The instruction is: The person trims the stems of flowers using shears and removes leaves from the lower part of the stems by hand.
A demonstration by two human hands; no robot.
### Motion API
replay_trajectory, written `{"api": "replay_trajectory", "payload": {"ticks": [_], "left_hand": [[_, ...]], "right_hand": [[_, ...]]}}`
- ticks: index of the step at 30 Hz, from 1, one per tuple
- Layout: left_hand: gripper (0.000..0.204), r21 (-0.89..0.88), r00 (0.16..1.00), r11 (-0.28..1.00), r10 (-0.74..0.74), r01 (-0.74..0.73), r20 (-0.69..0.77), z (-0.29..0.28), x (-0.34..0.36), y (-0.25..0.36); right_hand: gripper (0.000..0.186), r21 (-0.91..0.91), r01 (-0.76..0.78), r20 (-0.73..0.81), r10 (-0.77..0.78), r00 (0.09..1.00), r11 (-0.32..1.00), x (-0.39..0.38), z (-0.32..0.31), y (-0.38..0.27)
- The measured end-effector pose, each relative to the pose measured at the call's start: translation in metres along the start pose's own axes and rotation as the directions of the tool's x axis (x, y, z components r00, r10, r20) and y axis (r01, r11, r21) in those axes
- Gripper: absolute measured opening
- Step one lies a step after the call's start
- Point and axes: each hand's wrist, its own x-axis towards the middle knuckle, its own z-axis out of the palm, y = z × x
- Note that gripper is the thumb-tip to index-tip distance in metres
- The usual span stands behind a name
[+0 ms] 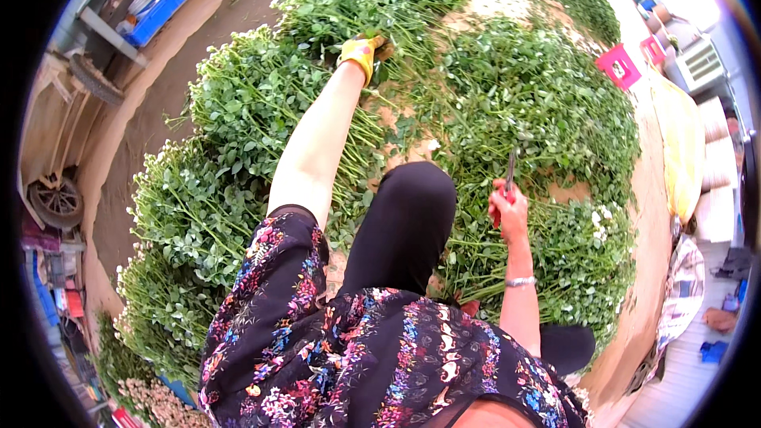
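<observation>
In a yellow glove, my left hand [363, 55] reaches far forward into leafy flower stems [412, 36], its fingers curled among them. Leaves partly hide the fingertips. My right hand [511, 210] is bare, with a bracelet at the wrist, and closes round the red handles of a pair of scissors [510, 170]. Their dark blades point away from me, over a heap of cut green stems [523, 103]. Along my left side lie bundles of white-tipped flowers [246, 103], their stems pointing inward to my knee.
More greenery [583, 8] lies at the far right, near a pink basket [618, 67]. A yellow sack [678, 143] stands along the right side. At the far left are a blue crate [156, 16] and a wheeled cart [57, 200]. Pink-white flowers [158, 403] lie at the lower left.
</observation>
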Motion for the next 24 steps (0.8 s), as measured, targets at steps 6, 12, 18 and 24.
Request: {"api": "replay_trajectory", "payload": {"ticks": [6, 12, 18, 24], "left_hand": [[0.021, 0.129, 0.992, 0.992, 0.023, -0.006, -0.128, -0.055, 0.022, -0.005], [0.057, 0.353, 0.955, 0.933, 0.168, -0.074, -0.245, -0.08, 0.021, 0.009], [0.045, 0.548, 0.884, 0.815, 0.383, -0.188, -0.267, -0.146, -0.009, 0.039], [0.052, 0.664, 0.873, 0.748, 0.319, 0.007, -0.369, -0.217, -0.005, 0.049]], "right_hand": [[0.027, 0.05, -0.218, -0.026, 0.219, 0.975, 0.975, -0.021, -0.002, 0.059], [0.028, 0.086, -0.298, -0.013, 0.3, 0.954, 0.951, -0.021, -0.009, 0.083], [0.03, 0.05, -0.354, -0.024, 0.355, 0.934, 0.934, -0.014, 0.002, 0.093], [0.03, 0.17, -0.369, -0.076, 0.386, 0.919, 0.914, -0.023, 0.015, 0.09]]}}
